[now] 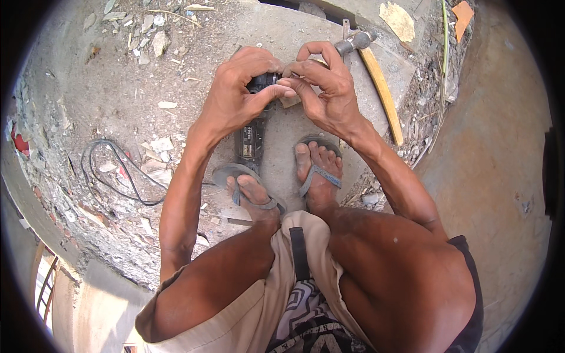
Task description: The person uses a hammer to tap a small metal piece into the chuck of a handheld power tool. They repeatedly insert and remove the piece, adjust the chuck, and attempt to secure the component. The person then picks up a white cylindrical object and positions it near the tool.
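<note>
A black corded power tool [250, 140] stands out from between my feet, its body pointing away from me and its front end under my hands. My left hand [242, 82] is closed round that dark front end, the thumb reaching toward the right. The fingertips of my right hand [325, 85] are pinched together at the tip of the tool, against my left thumb. Whatever small part they hold is hidden by the fingers. Right of my right hand lies a hammer [382, 94] with a yellow wooden handle, its metal head at the far end.
A black cord [120, 183] loops on the ground at the left. Broken chips and rubble [158, 147] are scattered over the left side. A flat concrete slab [282, 29] lies beneath the tool. My sandalled feet [321, 170] flank it. An orange shard [463, 19] lies far right.
</note>
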Available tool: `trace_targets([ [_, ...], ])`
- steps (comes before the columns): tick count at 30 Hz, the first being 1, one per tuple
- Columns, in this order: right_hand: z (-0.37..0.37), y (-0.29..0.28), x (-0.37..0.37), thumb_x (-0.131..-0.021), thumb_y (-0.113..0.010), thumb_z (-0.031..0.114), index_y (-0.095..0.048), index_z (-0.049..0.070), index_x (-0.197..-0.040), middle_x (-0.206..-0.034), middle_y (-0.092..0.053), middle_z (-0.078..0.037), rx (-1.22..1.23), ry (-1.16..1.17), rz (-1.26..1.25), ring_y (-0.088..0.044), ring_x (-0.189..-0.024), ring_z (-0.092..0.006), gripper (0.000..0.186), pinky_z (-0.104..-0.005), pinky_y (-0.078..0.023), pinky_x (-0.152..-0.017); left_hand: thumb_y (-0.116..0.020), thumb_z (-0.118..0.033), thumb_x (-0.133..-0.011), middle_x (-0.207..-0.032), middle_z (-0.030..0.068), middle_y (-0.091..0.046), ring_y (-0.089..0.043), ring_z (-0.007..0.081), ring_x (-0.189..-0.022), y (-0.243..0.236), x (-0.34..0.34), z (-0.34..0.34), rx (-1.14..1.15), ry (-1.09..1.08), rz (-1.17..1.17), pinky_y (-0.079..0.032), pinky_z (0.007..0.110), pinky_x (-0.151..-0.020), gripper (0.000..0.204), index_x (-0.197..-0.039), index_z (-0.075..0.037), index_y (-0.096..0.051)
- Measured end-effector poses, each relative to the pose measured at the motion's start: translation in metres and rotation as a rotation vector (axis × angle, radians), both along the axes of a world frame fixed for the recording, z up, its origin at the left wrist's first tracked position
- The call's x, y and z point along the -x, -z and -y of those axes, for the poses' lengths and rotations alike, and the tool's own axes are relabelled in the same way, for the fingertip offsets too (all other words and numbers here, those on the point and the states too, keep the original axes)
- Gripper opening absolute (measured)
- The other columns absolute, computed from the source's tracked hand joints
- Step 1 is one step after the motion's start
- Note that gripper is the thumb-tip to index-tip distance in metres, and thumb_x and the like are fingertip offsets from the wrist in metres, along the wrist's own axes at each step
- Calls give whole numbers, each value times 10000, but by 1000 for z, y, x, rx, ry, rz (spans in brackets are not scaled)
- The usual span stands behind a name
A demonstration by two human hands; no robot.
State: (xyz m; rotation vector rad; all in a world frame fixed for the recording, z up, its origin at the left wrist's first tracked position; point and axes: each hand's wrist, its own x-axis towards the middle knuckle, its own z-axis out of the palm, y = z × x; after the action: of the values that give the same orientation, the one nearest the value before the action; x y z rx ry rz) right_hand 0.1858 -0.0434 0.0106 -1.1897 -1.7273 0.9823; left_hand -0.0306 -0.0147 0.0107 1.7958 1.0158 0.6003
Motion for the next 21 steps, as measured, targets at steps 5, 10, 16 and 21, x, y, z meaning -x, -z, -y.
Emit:
trace_targets([
  [5,2,-2,-10,-935,-715,-14,-731,-30,-985,-889,-684,-134,105,118,-132,-693,-752,-187,55,-324,-524,-674,-858,-189,-872,-1110,114,-761,-712,219,-1009,3,-2,4,50,-227,193,-563,351,-858,289,-1117,-49,-795],
  [10,-10,-13,-21,-1065,-589,153,-668,-27,-1179,-836,-692,-151,477,97,-60,-675,-762,-215,228,-341,-512,-684,-768,-223,-983,-1185,84,-745,-690,168,-1047,9,5,12,278,-346,186,-549,304,-883,241,-1162,-63,-795],
  [16,-3,7,-6,-1022,-673,311,-683,-37,-1173,-911,-717,-210,532,-75,97,-688,-824,-277,380,-422,-529,-750,-717,-157,-1021,-1270,87,-708,-663,166,-1160,7,-1,17,247,-340,97,-536,313,-993,245,-1238,-55,-768],
  [21,3,13,0,-1029,-662,316,-683,-63,-1131,-885,-717,-221,663,-22,27,-693,-798,-281,393,-415,-529,-744,-718,-163,-1018,-1269,100,-711,-666,186,-1168,10,-5,22,230,-375,101,-520,326,-1008,245,-1227,-48,-771],
])
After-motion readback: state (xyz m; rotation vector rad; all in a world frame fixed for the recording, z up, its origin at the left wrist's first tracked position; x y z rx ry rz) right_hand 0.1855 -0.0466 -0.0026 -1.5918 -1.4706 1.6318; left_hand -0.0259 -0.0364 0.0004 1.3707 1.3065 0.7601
